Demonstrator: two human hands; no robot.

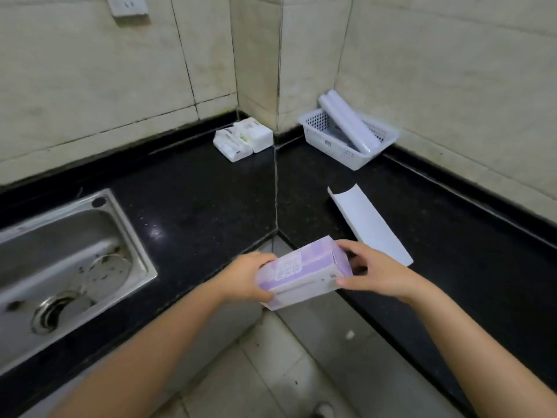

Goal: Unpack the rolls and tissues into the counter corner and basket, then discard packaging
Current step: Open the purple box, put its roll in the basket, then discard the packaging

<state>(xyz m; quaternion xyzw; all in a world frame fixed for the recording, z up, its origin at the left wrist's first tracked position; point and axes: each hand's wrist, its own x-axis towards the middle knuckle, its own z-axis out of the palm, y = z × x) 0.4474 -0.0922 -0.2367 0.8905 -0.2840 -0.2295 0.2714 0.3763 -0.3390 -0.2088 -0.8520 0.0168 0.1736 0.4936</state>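
I hold a purple and white box [304, 274] in front of me, over the inner corner of the black counter [196, 206]. My left hand [250, 277] grips its left end. My right hand [370, 274] holds the right end, fingers curled at the box's open end. Two white tissue packs [242, 138] lie side by side in the counter's back corner. A white perforated basket [346, 137] stands to the right by the wall, with white rolls [348, 123] leaning in it. A white curved cardboard piece [369, 223] lies on the counter near my right hand.
A steel sink [60, 267] with a drain is set in the counter at the left. Tiled walls close the corner, with a socket [126, 6] high on the left. Grey floor tiles [286, 372] show below.
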